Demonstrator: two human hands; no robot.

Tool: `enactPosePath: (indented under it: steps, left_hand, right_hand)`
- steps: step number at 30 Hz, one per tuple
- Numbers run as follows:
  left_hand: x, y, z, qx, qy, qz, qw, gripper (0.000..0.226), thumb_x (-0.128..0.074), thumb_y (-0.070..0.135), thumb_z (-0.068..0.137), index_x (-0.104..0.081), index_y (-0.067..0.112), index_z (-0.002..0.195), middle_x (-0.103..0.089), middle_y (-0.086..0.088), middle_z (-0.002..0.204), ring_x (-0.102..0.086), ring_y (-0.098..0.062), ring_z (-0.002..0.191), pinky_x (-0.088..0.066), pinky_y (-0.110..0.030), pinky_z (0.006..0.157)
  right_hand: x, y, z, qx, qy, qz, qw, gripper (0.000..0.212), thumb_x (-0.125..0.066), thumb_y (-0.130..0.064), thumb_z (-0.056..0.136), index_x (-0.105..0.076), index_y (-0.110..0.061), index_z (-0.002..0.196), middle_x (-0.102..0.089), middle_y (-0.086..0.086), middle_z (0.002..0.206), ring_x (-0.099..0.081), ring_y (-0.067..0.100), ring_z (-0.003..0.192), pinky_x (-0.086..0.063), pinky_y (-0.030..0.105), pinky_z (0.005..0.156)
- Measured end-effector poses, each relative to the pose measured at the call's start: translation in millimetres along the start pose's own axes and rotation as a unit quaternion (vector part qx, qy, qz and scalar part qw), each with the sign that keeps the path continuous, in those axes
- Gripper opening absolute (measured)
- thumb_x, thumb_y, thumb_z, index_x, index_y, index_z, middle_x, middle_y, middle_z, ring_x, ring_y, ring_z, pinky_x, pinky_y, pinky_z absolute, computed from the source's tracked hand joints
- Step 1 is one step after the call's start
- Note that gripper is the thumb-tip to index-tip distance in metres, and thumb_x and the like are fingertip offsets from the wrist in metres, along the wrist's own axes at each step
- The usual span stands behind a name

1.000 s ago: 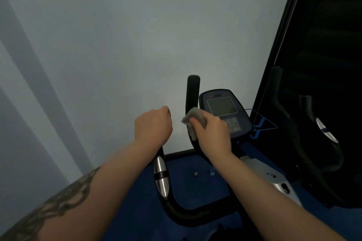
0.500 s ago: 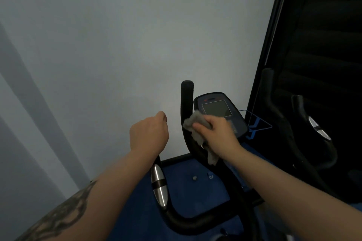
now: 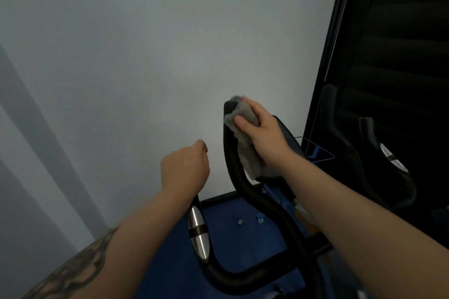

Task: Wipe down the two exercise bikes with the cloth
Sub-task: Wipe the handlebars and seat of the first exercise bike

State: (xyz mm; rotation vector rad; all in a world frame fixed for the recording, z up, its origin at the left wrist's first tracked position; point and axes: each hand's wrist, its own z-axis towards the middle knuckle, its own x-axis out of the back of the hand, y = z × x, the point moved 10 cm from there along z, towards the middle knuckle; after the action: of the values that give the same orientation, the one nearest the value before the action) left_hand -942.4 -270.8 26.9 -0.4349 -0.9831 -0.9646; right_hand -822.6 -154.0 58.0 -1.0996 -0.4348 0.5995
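Grey, fuzzy cloth (image 3: 245,136) is draping over the rounded top of the near exercise bike's black, curving right handlebar (image 3: 239,177), where the right hand (image 3: 261,133) is gripping it, having climbed from beside the console half a second ago. Curled fingers of the left hand (image 3: 185,168) are staying wrapped around the left handlebar, just above its shiny oval metal sensor (image 3: 198,235). Smooth pale wall (image 3: 145,56) is leaving open room to the left, while the second bike's dark handlebars (image 3: 379,150) are standing close on the right above blue floor (image 3: 233,226).
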Motion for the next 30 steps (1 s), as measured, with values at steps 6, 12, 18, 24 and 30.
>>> enactPosePath:
  steps: [6,12,18,24,30]
  left_hand:
    - [-1.9,0.6,0.9,-0.006,-0.017,0.000,1.000,0.024,-0.038,0.023,0.100,-0.061,0.023,0.109,-0.058,0.003,0.070,-0.052,-0.018,0.059,-0.027,-0.026,0.049]
    - [-1.2,-0.5,0.3,-0.002,-0.006,0.004,1.000,0.024,-0.038,0.022,0.100,-0.061,0.023,0.106,-0.057,0.004,0.068,-0.047,-0.017,0.056,-0.022,-0.026,0.046]
    - [-1.9,-1.6,0.6,0.003,-0.009,-0.005,1.000,0.023,-0.039,0.021,0.100,-0.061,0.023,0.106,-0.052,0.005,0.064,-0.047,-0.016,0.054,-0.023,-0.025,0.046]
    - [-3.7,-1.1,0.8,0.003,-0.015,-0.003,1.000,0.024,-0.037,0.022,0.101,-0.060,0.025,0.108,-0.055,0.006,0.066,-0.048,-0.014,0.055,-0.023,-0.024,0.045]
    - [-1.1,-0.9,-1.0,0.006,-0.016,0.006,1.000,0.024,-0.037,0.023,0.100,-0.059,0.026,0.107,-0.051,0.006,0.065,-0.046,-0.014,0.054,-0.020,-0.025,0.044]
  right_hand:
    - [-18.3,20.3,-7.7,-0.005,0.066,-0.001,0.998,0.029,-0.056,-0.019,0.098,-0.053,-0.022,0.127,-0.065,0.000,0.093,-0.058,0.006,0.075,-0.047,0.024,0.065]
    - [-9.8,22.1,-5.9,-0.038,-0.033,-0.013,0.999,0.037,-0.057,-0.032,0.097,-0.048,-0.029,0.133,-0.067,-0.014,0.106,-0.064,-0.002,0.095,-0.051,0.012,0.075]
    - [-27.6,30.8,-16.2,-0.037,0.002,-0.009,0.999,0.023,-0.041,-0.028,0.104,-0.047,-0.023,0.126,-0.062,-0.015,0.071,-0.053,0.007,0.062,-0.043,0.025,0.056]
    - [-4.7,23.9,-0.7,-0.025,0.010,0.007,1.000,0.032,-0.040,-0.034,0.104,-0.050,-0.024,0.132,-0.064,-0.015,0.109,-0.063,0.003,0.097,-0.050,0.022,0.086]
    - [-18.4,30.6,-6.1,-0.006,0.048,-0.026,0.999,0.020,-0.042,-0.035,0.104,-0.049,-0.040,0.121,-0.068,-0.017,0.091,-0.063,-0.002,0.081,-0.050,0.015,0.068]
